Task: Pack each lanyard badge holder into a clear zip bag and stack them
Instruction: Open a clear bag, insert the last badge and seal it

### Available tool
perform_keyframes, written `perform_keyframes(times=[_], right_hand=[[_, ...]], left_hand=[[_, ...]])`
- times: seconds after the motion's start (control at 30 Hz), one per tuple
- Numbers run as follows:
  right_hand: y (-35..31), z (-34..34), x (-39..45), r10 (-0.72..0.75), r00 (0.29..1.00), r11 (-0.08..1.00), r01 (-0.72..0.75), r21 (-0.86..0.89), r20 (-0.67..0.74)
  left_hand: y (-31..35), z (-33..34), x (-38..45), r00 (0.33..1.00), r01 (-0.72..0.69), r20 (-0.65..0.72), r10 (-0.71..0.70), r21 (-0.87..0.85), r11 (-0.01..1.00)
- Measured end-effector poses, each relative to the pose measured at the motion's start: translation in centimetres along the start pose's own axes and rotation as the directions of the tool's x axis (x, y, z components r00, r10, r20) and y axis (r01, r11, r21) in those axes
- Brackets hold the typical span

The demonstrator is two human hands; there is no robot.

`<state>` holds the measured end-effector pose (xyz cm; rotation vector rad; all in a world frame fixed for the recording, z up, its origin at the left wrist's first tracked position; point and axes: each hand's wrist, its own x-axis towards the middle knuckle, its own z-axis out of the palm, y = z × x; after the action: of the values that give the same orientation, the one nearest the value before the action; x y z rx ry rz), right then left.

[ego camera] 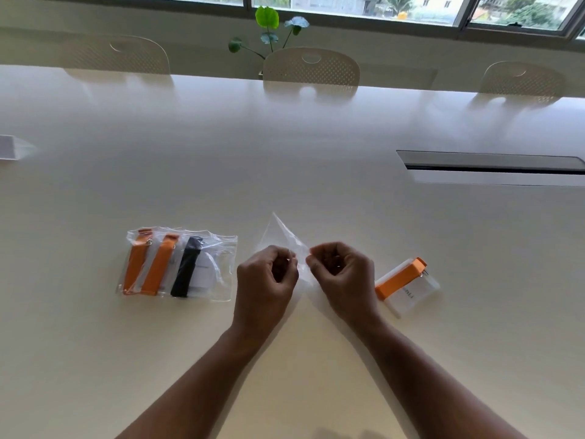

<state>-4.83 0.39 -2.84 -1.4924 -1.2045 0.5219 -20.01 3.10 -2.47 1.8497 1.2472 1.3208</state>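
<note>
The clear zip bag (pixel 286 239) was what I pinched with both my left hand (pixel 266 280) and right hand (pixel 342 277), fingers clamped on its edge, above the desk (pixel 316 153) toward its near edge.

Above the table (pixel 285 172), the person's left hand (pixel 264 288) and right hand (pixel 343 280) were bare, both forearms uncovered to the frame's edge, with no sleeve, watch, ring or glove visible.

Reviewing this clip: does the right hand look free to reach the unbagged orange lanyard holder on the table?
Probably yes, once it lets go. The right hand pinches the clear zip bag together with the left hand; the orange lanyard holder lies just beside it, nothing between.
</note>
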Motion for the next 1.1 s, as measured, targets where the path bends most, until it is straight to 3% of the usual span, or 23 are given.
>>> perform_keyframes(times=[0.13, 0.23, 0.43, 0.53, 0.67, 0.87, 1.0, 1.1], right_hand=[[0.4, 0.0, 0.4, -0.015, 0.987, 0.994, -0.003, -0.111, -0.159], [0.5, 0.0, 0.6, -0.062, 0.977, 0.979, 0.02, -0.201, -0.204], [0.0, 0.6, -0.1, -0.423, 0.906, 0.847, 0.399, -0.352, 0.011], [-0.1, 0.7, -0.2, -0.506, 0.858, 0.754, 0.489, -0.438, 0.086], [0.0, 0.6, -0.1, -0.425, 0.899, 0.772, 0.421, -0.477, 0.105], [0.5, 0.5, 0.3, -0.378, 0.899, 0.749, 0.437, -0.498, 0.221], [1.0, 0.2, 0.6, -0.315, 0.932, 0.84, 0.361, -0.404, 0.179], [1.3, -0.2, 0.7, -0.297, 0.937, 0.899, 0.34, -0.278, 0.185]], left_hand=[[0.1, -0.6, 0.1, 0.998, -0.009, -0.067, 0.014, 0.074, 0.997], [0.1, -1.1, 0.2, 0.996, -0.039, -0.074, 0.05, 0.143, 0.989], [0.3, -1.0, 0.1, 0.993, -0.104, -0.038, 0.113, 0.19, 0.976], [0.2, -0.9, 0.1, 0.99, -0.111, -0.066, 0.125, 0.187, 0.976], [0.3, -0.7, -0.1, 0.984, -0.172, -0.033, 0.177, 0.13, 0.976], [-0.1, -0.5, -0.2, 0.973, -0.232, 0.036, 0.23, 0.092, 0.968], [-0.8, -1.0, 0.5, 0.967, -0.154, -0.165, 0.196, 0.241, 0.958], [-1.2, -1.5, 1.0, 0.952, 0.044, -0.305, 0.0, 0.138, 0.99]])
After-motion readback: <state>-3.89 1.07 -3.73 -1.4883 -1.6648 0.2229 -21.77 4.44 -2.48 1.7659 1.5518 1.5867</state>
